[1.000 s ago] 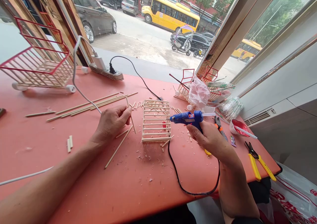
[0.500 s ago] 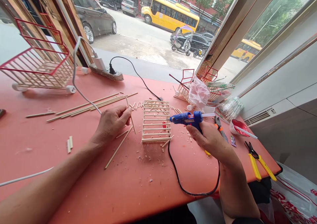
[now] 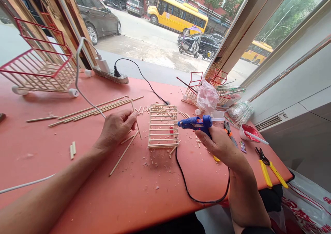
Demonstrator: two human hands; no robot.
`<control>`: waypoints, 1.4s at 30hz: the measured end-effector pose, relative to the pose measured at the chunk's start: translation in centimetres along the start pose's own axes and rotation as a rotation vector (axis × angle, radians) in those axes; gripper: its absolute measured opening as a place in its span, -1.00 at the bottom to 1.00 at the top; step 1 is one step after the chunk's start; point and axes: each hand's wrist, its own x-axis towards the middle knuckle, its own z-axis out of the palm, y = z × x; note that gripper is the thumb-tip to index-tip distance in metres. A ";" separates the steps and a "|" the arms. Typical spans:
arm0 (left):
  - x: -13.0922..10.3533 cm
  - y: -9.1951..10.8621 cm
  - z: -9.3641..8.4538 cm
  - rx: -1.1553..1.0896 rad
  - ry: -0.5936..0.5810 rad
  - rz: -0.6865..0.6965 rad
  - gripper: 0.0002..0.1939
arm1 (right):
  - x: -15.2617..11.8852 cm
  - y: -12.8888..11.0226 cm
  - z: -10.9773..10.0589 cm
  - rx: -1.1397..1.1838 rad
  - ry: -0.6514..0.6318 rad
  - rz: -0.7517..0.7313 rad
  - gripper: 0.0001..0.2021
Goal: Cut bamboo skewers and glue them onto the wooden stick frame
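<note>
Set about midway between far and near edges of the flat orange-pink worktop (image 3: 98, 203): a pale slatted frame of wooden rungs (image 3: 163, 125), long axis running from near edge toward far edge, rungs crossing left to right.

Held in the left hand (image 3: 117, 127), apparently pinched between thumb and fingertips: a thin pale wooden stick (image 3: 139, 128), aslant, far end leaning leftward. Just left of the frame, seemingly apart from it.

Held in the right hand (image 3: 219, 142), gripped fully round the handle: a blue plastic glue gun (image 3: 193, 123), loaded at the back with a translucent white glue stick (image 3: 218, 119). Aimed left, roughly square to the frame's long axis. Key relation: nozzle tip to frame's right side. At or just beside it; contact not confirmable from this angle.

Nearer to frame: left hand. From left hand, frame to the right; from right hand, frame to the left, with gun between.

Also logged: long pale wooden rods (image 3: 103, 110) left of frame, toward far edge; yellow-handled metal pliers (image 3: 265, 172) near right-hand end of near edge; black cord (image 3: 204, 202) looped close to near edge.
</note>
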 end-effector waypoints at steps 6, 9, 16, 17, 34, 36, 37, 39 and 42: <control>0.0 -0.2 0.0 -0.009 -0.002 -0.008 -0.56 | -0.1 0.0 0.0 -0.006 0.009 0.002 -0.53; 0.0 -0.2 0.0 -0.006 -0.002 -0.011 -0.56 | -0.1 -0.1 0.0 -0.008 0.008 0.004 -0.54; -0.1 0.0 -0.1 -0.009 -0.004 -0.014 -0.57 | 0.0 0.0 0.1 -0.010 -0.004 0.020 -0.53; -0.1 0.0 -0.1 -0.010 -0.004 -0.015 -0.57 | 0.0 0.0 0.1 -0.010 -0.007 0.020 -0.52; 0.1 -0.3 0.2 0.005 0.013 -0.018 -0.58 | -0.2 -0.2 -0.1 0.012 -0.025 0.041 -0.53; 0.1 -0.4 0.1 0.010 0.015 -0.012 -0.57 | -0.2 -0.1 -0.1 0.068 -0.025 0.063 -0.50; 0.1 -0.4 0.1 0.016 0.016 -0.007 -0.57 | -0.2 0.0 -0.2 0.091 -0.029 0.074 -0.49; 0.2 -0.4 0.1 0.026 0.017 0.004 -0.56 | -0.3 0.2 -0.4 0.118 -0.049 0.087 -0.46; 0.2 -0.4 0.1 0.024 0.018 0.016 -0.55 | -0.5 0.4 -0.8 0.102 -0.084 0.090 -0.45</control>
